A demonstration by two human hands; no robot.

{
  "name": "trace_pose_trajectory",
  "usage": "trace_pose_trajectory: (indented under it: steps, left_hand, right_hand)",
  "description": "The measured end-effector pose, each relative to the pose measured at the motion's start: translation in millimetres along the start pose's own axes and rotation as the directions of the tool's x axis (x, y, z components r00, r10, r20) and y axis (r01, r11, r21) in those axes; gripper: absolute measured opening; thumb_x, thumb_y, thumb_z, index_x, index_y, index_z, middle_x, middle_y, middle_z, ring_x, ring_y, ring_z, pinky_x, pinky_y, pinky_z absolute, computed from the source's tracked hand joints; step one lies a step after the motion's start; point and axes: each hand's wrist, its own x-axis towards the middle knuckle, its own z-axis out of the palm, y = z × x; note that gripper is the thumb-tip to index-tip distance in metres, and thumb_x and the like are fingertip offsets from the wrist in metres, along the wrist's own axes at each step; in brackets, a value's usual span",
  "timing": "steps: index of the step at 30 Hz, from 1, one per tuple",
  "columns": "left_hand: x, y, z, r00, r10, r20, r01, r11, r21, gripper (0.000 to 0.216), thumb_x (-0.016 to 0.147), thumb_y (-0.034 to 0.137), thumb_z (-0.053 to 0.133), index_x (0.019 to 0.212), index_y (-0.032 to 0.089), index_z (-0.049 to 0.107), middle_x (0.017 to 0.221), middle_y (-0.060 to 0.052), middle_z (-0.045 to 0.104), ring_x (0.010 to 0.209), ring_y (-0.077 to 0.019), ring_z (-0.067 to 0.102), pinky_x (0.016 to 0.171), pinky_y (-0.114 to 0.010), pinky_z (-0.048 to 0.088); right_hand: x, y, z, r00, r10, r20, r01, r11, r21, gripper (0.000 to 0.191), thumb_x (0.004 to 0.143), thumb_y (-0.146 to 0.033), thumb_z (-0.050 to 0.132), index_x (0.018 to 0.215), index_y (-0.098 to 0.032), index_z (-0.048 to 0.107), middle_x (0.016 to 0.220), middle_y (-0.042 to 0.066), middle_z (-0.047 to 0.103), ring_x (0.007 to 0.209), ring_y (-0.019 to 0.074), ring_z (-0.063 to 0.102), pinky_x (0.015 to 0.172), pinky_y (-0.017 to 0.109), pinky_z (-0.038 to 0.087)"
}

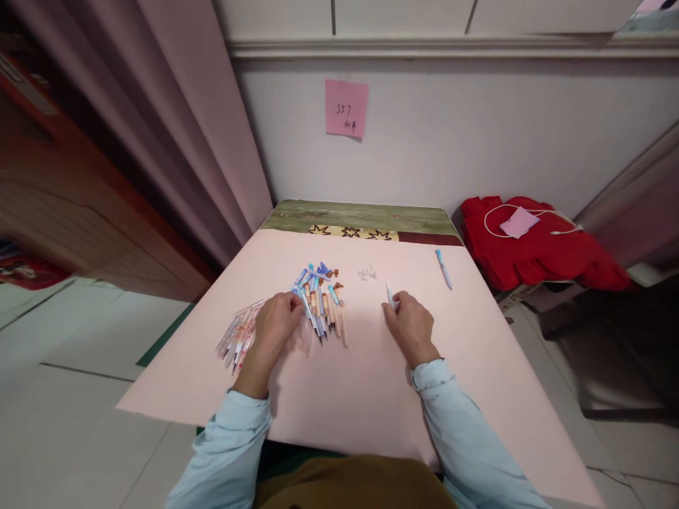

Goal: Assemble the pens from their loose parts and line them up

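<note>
Tiled floor (68, 424) spreads at 8 o'clock from the middle of the table (371, 212), and a mauve curtain (185, 120) hangs at 10 o'clock. Pale pink paper (350, 399) covers most of the tabletop, leaving a green strip at 12 o'clock; beyond that, the white wall (424, 141) bears a pink note (346, 108) marked 357. Between 2 and 3 o'clock, off the table, sits red cloth (552, 254) with a white cord (554, 212) on it.

At 9 o'clock is clear plastic (301, 339) with pink-and-white pens (233, 343); whether they lie inside it, I cannot tell. Beside them, the left hand (276, 319) has its fingertips pinched together, and any grip is hidden. Blue and brown-topped pens (323, 304) heap at 10 o'clock, touching or nearly touching those fingertips. Small grey bits (366, 273) lie near 1 o'clock. At 3 o'clock the right hand (411, 326) is closed around 1 slim pale pen (390, 291), tip toward 11 o'clock. Another blue-topped pen (444, 268) lies alone at 2 o'clock.
</note>
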Motion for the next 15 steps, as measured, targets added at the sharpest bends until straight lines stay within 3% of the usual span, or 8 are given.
trace_pose_trajectory:
  steps: [5,15]
  left_hand:
    - [1.5,-9.1,-7.7,0.996,-0.078,-0.035,0.079,0.997,0.011,0.013,0.080,0.031,0.056,0.076,0.024,0.066,0.081,-0.003,0.070,0.078,-0.0215,0.062,0.061,-0.029,0.035]
    - [3.1,-12.5,-4.9,0.995,-0.098,-0.002,0.098,0.995,0.019,0.010,0.078,0.029,0.057,0.076,0.024,0.065,0.081,-0.003,0.070,0.077,-0.0216,0.062,0.061,-0.029,0.035]
  right_hand:
    - [0.3,-2.0,-2.0,0.999,0.036,0.028,-0.035,0.998,-0.043,0.018,0.091,-0.032,0.054,0.100,-0.019,0.063,0.089,0.006,0.070,0.076,0.0184,0.063,0.063,0.027,0.033]
    - [1.4,3.7,-10.9,0.996,0.091,0.020,-0.090,0.993,-0.080,0.021,0.091,-0.035,0.054,0.100,-0.019,0.064,0.088,0.007,0.068,0.078,0.0203,0.064,0.064,0.029,0.035]
